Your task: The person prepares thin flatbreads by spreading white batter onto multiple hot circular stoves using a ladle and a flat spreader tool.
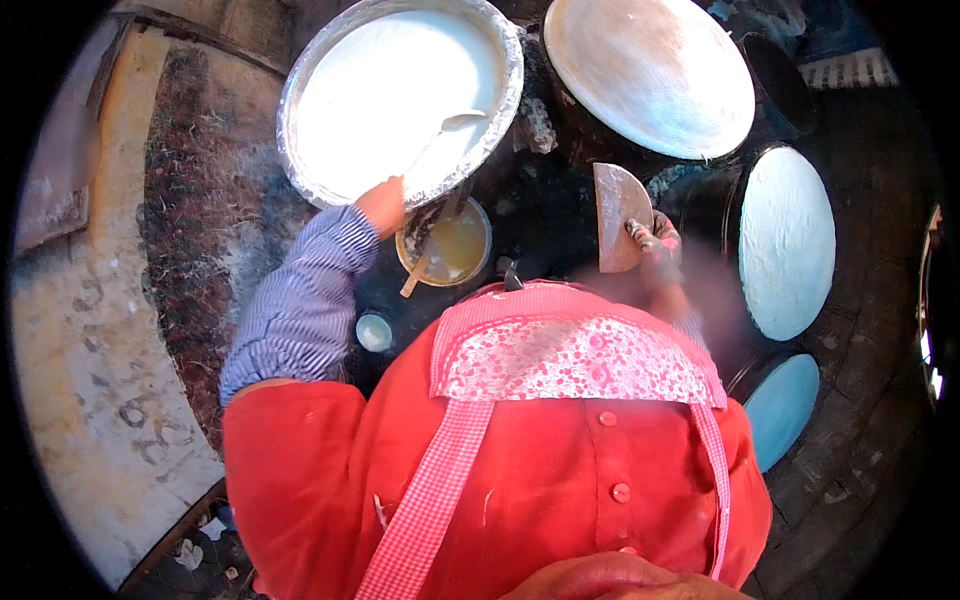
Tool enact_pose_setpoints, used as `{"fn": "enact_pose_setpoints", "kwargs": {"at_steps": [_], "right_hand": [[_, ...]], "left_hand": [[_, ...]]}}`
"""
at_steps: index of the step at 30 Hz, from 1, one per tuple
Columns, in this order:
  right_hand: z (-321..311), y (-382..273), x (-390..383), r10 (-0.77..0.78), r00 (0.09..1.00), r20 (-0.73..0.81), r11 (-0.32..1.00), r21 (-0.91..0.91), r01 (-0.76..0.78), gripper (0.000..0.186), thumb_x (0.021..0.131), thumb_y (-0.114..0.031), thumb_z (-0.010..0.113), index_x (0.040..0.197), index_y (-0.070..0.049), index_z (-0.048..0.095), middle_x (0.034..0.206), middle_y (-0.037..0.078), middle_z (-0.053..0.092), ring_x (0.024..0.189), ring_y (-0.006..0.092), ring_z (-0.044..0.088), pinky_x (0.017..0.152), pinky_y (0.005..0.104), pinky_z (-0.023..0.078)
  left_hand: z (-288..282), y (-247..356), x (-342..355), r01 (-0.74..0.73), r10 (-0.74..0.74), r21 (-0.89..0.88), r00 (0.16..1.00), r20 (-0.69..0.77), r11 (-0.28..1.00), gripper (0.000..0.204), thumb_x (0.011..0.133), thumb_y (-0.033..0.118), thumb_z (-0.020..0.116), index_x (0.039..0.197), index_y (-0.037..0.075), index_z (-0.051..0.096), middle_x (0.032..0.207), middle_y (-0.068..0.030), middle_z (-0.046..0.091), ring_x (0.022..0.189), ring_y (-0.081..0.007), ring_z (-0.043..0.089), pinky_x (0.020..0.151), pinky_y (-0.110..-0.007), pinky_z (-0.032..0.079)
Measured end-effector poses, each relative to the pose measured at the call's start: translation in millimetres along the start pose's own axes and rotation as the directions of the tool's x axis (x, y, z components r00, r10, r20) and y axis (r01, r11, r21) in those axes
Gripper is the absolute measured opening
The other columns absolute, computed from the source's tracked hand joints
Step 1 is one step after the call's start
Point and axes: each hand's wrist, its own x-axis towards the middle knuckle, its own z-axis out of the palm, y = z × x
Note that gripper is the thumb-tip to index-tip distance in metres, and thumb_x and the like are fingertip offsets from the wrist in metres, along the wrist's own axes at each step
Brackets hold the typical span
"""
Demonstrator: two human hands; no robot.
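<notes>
My left hand point(383, 208) is closed on the slim handle of a ladle point(462, 121), whose head lies in white liquid in a large metal basin point(295, 95). In my right hand point(652, 242), covered by a patterned glove, is a flat semicircular tool point(613, 205), gripped by its straight-to-curved right part and held right of a round bowl point(472, 245) of yellowish liquid. A wooden stick point(425, 262) rests across that bowl, below the basin.
Round griddles with pale tops stand at the upper right point(650, 65), right point(785, 240) and lower right point(782, 410). A small cup point(373, 332) is beside my left forearm. A stained board point(100, 330) runs along the left, and dark paving point(870, 300) lies at the far right.
</notes>
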Motion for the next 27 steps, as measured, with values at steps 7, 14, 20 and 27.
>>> {"fn": "enact_pose_setpoints", "kwargs": {"at_steps": [7,14,20,27], "right_hand": [[23.3,-6.0,-12.2,-0.020,1.000,0.000,0.988,-0.150,0.020,0.031,0.074,0.000,0.063,0.104,0.003,0.055,0.092,0.005,0.060,0.076,0.0105,0.054,0.069,0.0236,0.044],[111.5,-135.9,30.9,-0.483,0.470,0.739,0.009,-0.532,0.847,0.033,0.074,-0.011,0.060,0.107,-0.014,0.058,0.090,0.008,0.057,0.083,0.0273,0.056,0.070,0.0379,0.047],[229.2,-121.6,94.0,-0.086,0.111,0.990,-0.429,-0.137,0.893,0.019,0.078,-0.017,0.056,0.095,-0.014,0.062,0.090,0.007,0.060,0.084,0.0231,0.058,0.071,0.0337,0.049],[285.0,-137.3,99.2,-0.017,0.257,0.966,-0.432,-0.239,0.870,0.017,0.080,-0.017,0.048,0.092,-0.012,0.060,0.087,0.005,0.059,0.084,0.0226,0.058,0.072,0.0332,0.048]], "left_hand": [[-3.9,-84.8,-50.1,-0.004,0.028,-0.240,0.995,0.096,0.971,0.017,0.087,0.012,0.044,0.098,0.000,0.050,0.070,-0.0160,0.056,0.063,-0.0296,0.057,0.055,-0.038,0.047],[-13.8,-46.3,-15.1,0.560,0.305,-0.828,0.794,0.527,-0.028,0.025,0.087,0.015,0.050,0.105,-0.002,0.048,0.072,0.0004,0.046,0.052,-0.0031,0.044,0.038,-0.018,0.040],[4.5,-37.6,-17.6,0.577,0.418,-0.760,0.796,0.438,-0.300,0.027,0.088,0.015,0.050,0.107,-0.003,0.046,0.073,-0.0002,0.045,0.052,-0.0034,0.043,0.039,-0.018,0.042],[-43.3,-12.6,-71.7,0.416,0.309,-0.834,0.898,0.313,-0.364,0.025,0.086,0.013,0.049,0.105,-0.002,0.044,0.075,-0.0011,0.046,0.054,-0.0046,0.045,0.040,-0.021,0.044]]}}
